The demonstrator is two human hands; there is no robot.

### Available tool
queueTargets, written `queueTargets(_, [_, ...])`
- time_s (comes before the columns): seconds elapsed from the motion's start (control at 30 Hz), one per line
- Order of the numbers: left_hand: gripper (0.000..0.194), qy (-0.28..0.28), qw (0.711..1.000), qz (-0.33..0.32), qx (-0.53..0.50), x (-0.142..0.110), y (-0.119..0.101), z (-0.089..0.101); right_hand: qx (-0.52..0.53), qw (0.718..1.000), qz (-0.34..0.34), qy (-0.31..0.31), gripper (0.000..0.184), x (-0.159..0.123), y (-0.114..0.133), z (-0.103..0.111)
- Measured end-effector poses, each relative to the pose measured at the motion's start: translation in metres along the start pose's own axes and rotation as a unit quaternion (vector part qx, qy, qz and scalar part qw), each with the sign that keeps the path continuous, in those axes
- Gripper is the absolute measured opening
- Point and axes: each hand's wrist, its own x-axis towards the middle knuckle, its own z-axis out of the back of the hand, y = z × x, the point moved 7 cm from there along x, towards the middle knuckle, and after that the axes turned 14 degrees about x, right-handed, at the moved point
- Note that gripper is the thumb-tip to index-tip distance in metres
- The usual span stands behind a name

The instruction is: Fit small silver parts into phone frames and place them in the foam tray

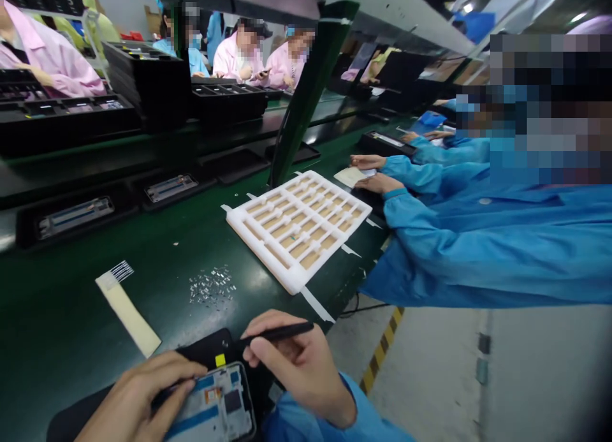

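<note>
Fingers clenched on both sides: left hand (136, 400) on a dark tool (163, 394) overlapping the lengthwise-lying phone frame (213, 407), right hand (299, 368) on a black stylus (280, 331) just beyond its top edge.

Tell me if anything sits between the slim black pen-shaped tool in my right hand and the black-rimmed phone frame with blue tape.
Nothing visible does. The right hand holds the slim black pen-shaped tool above the corner of the black-rimmed phone frame, which lies on a black pad.
</note>
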Motion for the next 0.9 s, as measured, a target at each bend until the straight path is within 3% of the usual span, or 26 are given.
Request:
queueTargets(0.1, [0.032,0.025,0.998,0.032,-0.057,0.008,-0.001,-0.005,-0.040,0.998,-0.019,0.050,0.010,-0.009,-0.004,-0.017])
queueTargets(0.2, [0.032,0.032,0.997,0.048,-0.056,0.008,-0.005,-0.007,-0.097,0.993,-0.027,0.060,0.011,-0.010,-0.013,-0.025])
queueTargets(0.6, [0.034,0.054,0.994,0.074,-0.053,0.008,-0.005,-0.012,-0.141,0.987,-0.033,0.065,0.012,-0.007,-0.019,-0.030])
queueTargets(0.9, [0.020,-0.029,0.995,0.082,-0.048,0.008,-0.005,-0.013,-0.138,0.989,-0.003,0.055,0.011,-0.008,-0.015,-0.031])
